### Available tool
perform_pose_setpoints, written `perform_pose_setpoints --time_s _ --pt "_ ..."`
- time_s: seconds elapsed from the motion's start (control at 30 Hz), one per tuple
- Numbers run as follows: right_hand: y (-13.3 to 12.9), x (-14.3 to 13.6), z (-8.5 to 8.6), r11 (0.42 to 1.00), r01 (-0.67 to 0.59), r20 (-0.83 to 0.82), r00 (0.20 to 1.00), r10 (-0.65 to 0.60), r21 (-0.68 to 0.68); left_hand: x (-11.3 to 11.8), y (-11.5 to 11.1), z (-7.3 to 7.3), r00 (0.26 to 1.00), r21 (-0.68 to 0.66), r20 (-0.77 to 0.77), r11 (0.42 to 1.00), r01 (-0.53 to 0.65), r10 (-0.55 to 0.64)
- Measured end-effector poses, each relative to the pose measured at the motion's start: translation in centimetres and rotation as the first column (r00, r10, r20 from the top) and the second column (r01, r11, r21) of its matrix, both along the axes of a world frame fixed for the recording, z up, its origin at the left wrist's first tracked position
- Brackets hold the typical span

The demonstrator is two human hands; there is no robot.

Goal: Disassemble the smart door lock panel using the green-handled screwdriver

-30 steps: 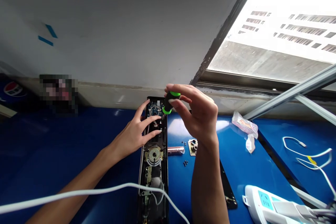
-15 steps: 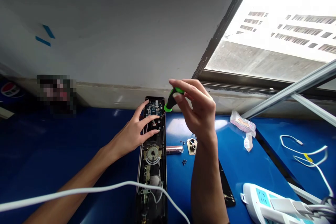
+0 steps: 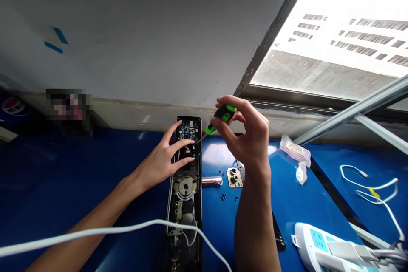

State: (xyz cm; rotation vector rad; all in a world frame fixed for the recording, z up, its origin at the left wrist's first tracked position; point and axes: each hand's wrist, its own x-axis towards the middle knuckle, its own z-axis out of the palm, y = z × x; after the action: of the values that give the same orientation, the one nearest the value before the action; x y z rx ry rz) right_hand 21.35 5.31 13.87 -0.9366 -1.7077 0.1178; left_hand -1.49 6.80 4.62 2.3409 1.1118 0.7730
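Note:
A long black housing [image 3: 198, 204] lies open on the blue table, its inner parts showing. At its far end is a circuit board [image 3: 188, 131] with wires, and a round metal part [image 3: 186, 186] is set near its middle. My left hand [image 3: 167, 151] rests across the far half with fingers spread, fingertips on or just above the board area. Between thumb and fingers, my right hand [image 3: 250, 136] grips a green and black screwdriver [image 3: 220, 120]. Its shaft slants down left to the housing's right side, beside my left fingertips. The exact tip contact is hard to make out.
Right of the housing lie a silvery pink cylinder [image 3: 212, 181], a small metal plate part [image 3: 234, 177] and several small screws [image 3: 223, 196]. A white cable [image 3: 127, 229] crosses in front of the housing. A power strip [image 3: 314, 242] stands at the lower right, below a metal frame bar [image 3: 350, 110].
My right hand has shifted right, and the screwdriver handle leans further right, while its lower end stays by the same spot. My left hand has hardly moved.

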Motion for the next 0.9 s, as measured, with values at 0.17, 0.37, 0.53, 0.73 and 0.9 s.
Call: perform_pose_setpoints --time_s 0.17,0.37,0.53,0.73,0.9 --pt "-0.5 -0.1 0.4 0.998 0.054 0.076 0.996 -0.052 -0.025 0.1 -0.1 0.2 1.000 -0.028 -0.009 1.000 -0.008 0.008" --pt "-0.6 -0.3 0.3 0.996 0.080 0.141 0.987 -0.075 -0.026 0.1 -0.1 0.2 1.000 -0.011 0.000 1.000 -0.005 0.005" --pt "-0.4 -1.2 -0.2 0.997 0.040 0.110 0.993 -0.034 -0.060 0.0 0.0 0.1 1.000 0.008 -0.012 1.000 0.006 -0.006" --pt "-0.4 -1.9 -0.1 0.998 0.051 0.119 0.992 -0.046 -0.034 -0.1 0.0 -0.1 1.000 0.014 -0.019 1.000 0.007 -0.007" --pt "-0.5 -2.1 0.2 0.998 0.029 0.096 0.995 -0.025 -0.047 -0.1 0.0 -0.1 1.000 0.039 -0.010 0.999 0.010 -0.009"
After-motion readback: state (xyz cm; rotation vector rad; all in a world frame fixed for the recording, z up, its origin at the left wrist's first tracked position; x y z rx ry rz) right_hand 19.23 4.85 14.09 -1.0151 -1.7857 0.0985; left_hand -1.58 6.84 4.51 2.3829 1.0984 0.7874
